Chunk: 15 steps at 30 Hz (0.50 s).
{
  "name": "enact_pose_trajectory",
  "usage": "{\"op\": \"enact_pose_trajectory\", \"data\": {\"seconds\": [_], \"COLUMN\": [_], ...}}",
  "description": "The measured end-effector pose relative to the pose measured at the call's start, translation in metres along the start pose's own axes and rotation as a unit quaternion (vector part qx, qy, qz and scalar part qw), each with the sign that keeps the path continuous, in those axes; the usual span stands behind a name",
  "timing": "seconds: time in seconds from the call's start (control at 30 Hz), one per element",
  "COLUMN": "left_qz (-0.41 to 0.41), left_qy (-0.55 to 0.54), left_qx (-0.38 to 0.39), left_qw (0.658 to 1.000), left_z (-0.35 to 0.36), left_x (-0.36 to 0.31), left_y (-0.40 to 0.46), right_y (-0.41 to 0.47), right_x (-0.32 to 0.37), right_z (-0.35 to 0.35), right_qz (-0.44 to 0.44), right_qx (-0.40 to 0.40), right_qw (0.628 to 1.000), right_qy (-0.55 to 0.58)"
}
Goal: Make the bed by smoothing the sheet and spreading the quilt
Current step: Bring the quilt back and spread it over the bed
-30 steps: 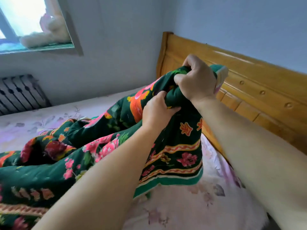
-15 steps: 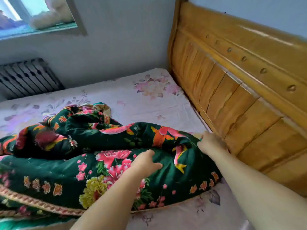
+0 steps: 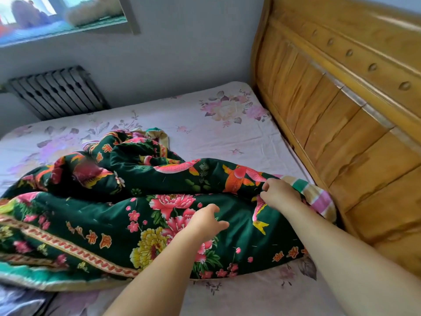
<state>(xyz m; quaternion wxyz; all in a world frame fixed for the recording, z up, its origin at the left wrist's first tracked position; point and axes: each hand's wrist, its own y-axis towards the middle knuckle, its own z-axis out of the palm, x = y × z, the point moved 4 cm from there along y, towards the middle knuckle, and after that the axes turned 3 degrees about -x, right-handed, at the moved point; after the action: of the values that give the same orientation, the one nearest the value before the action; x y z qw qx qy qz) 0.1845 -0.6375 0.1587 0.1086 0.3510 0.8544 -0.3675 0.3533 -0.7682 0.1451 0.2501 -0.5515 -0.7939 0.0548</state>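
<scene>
A dark green quilt (image 3: pixel 95 215) with pink flowers and orange fish lies bunched across the near half of the bed. Under it spreads a pale pink floral sheet (image 3: pixel 205 133), bare toward the far wall. My right hand (image 3: pixel 279 193) pinches a fold of the quilt near the headboard, where its striped underside (image 3: pixel 319 199) shows. Over the quilt's middle, my left hand (image 3: pixel 205 221) has loosely curled fingers that hold nothing; I cannot tell whether it touches the fabric.
A wooden headboard (image 3: pixel 341 99) runs along the right side of the bed. A dark radiator (image 3: pixel 57 90) stands against the far wall under a window sill (image 3: pixel 63 26). Grey cloth (image 3: pixel 18 302) lies at the bottom left corner.
A second ago both hands held the quilt's corner up high. They lowered it onto the bed; my left hand let go, and my right hand now pinches a fold.
</scene>
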Motion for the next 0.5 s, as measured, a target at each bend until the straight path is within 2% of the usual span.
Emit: {"op": "enact_pose_trajectory", "data": {"seconds": [0.37,0.5], "left_qz": [-0.031,-0.071], "left_qy": [-0.081,-0.153], "left_qx": [-0.048,-0.075], "left_qw": [0.995,0.983], "left_z": [-0.038,-0.043], "left_x": [0.058,0.077], "left_y": [-0.026,-0.031], "right_y": [-0.014,-0.015], "right_x": [0.081,0.098], "right_z": [0.029,0.052], "right_qz": [-0.097,-0.154], "right_qx": [0.019,0.071], "right_qw": [0.995,0.985], "right_qy": [0.012,0.027]}}
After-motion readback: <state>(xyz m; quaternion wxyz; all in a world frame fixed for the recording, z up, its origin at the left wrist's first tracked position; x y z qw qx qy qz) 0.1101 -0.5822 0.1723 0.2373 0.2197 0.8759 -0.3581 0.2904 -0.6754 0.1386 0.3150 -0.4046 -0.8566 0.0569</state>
